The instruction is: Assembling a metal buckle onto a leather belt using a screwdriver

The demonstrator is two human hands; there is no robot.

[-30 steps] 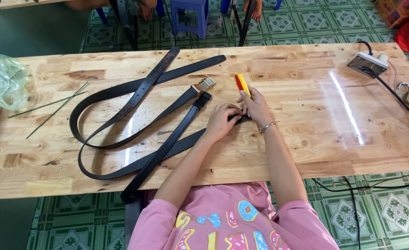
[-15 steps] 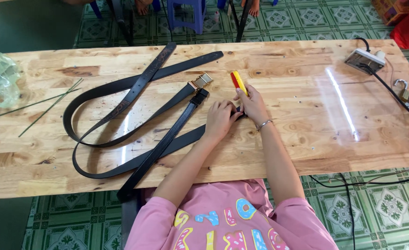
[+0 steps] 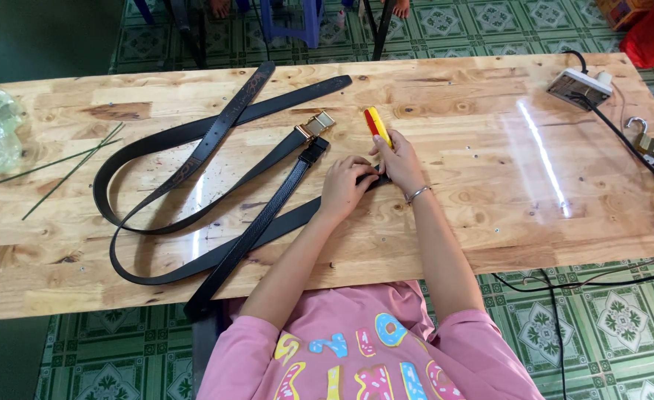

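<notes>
The left hand (image 3: 344,187) presses its fingers flat on a black leather belt (image 3: 264,222), while the right hand (image 3: 397,159) grips a yellow-and-red handled tool (image 3: 377,126) — both meet on the belt's end. Beyond the fingers, a second black belt (image 3: 193,159) loops across the wooden tabletop (image 3: 490,215).

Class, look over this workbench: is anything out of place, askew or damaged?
Nothing looks damaged. One black belt hangs off the table's near edge, and the other belts lie in loose, crossing loops. The left hand presses a belt end; the right hand holds a yellow tool.
</notes>
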